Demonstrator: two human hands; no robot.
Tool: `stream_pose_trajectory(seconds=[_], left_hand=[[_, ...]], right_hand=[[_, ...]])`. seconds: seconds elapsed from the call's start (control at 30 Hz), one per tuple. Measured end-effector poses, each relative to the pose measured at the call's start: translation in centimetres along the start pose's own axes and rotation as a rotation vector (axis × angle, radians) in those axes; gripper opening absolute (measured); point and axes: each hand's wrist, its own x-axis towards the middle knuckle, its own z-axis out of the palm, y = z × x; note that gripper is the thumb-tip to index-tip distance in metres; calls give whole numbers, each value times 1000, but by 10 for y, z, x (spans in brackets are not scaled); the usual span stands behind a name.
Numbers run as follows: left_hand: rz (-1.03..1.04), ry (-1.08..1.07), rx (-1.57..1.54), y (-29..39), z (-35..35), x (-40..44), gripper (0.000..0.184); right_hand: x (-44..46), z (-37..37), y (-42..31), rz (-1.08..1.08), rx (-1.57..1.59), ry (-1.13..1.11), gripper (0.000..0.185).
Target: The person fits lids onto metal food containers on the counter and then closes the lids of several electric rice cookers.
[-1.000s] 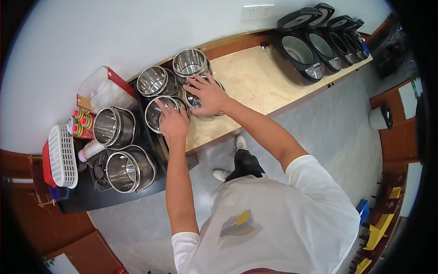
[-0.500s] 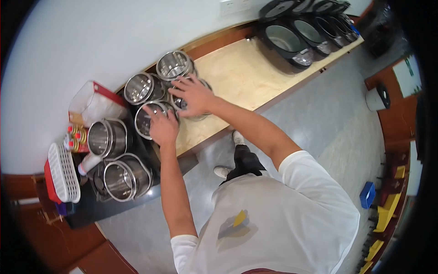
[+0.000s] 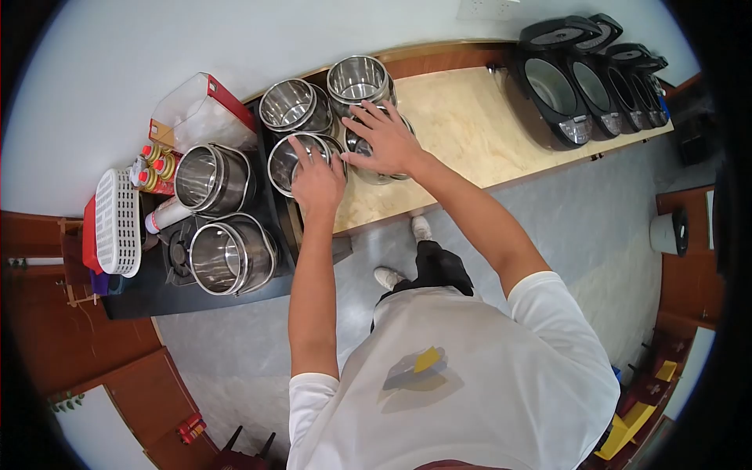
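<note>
Several shiny steel pots stand at the join of the black counter and the pale wooden top. My left hand [image 3: 318, 182], fingers spread, rests over the front left pot [image 3: 283, 166]. Over the front right pot [image 3: 359, 146] my right hand [image 3: 385, 142] lies with its fingers apart, covering much of it. Behind them stand a back left pot [image 3: 287, 105] and a back right pot [image 3: 358, 77]. Neither hand is wrapped round anything; the exact contact with the rims is hard to tell.
Two more pots [image 3: 197, 178] [image 3: 218, 259] stand on the black counter [image 3: 149, 301], near gas canisters [image 3: 162, 166], a white basket [image 3: 118, 223] and a clear red-edged box [image 3: 205, 113]. Open black rice cookers [image 3: 551, 86] line the far right of the wooden top [image 3: 462, 117].
The whole view has shifted and turned, so the counter lies differently in the picture. Both hands stay over the same two front pots with their fingers still spread.
</note>
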Motion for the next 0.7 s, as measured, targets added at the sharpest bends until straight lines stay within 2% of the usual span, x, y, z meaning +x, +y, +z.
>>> stream_pose_trajectory(seconds=[0.07, 0.13, 0.23, 0.3, 0.37, 0.4, 0.43, 0.5, 0.53, 0.57, 0.63, 0.7], left_hand=[[2, 23, 13, 0, 1, -1, 53], [0, 41, 0, 1, 1, -2, 52], [3, 80, 5, 1, 3, -2, 52], [-11, 142, 16, 0, 6, -1, 51], [-20, 161, -12, 0, 10, -2, 50], [-19, 214, 10, 1, 13, -1, 47], [-33, 210, 23, 0, 16, -1, 47], [22, 320, 12, -2, 20, -1, 43], [14, 318, 25, -2, 21, 0, 43], [21, 359, 20, -1, 22, 0, 37], [19, 402, 26, 1, 24, -1, 31], [35, 406, 45, 2, 22, 0, 27]], right_hand=[[0, -2, 0, 4, 29, -4, 78], [0, -1, 2, 15, 67, 11, 62], [-1, 5, 10, -34, 84, 45, 55], [8, 3, 17, -51, 98, 31, 59], [18, -1, 26, -36, 39, -18, 72], [24, -5, 31, -64, 42, 34, 84], [32, -12, 35, -75, 56, 28, 84], [50, -23, 44, -2, 24, -261, 89], [59, -10, 53, -46, -22, -124, 72], [67, -6, 61, -56, -12, -125, 72], [83, -12, 67, -92, -8, -333, 50], [93, -3, 68, -103, -15, -341, 45]])
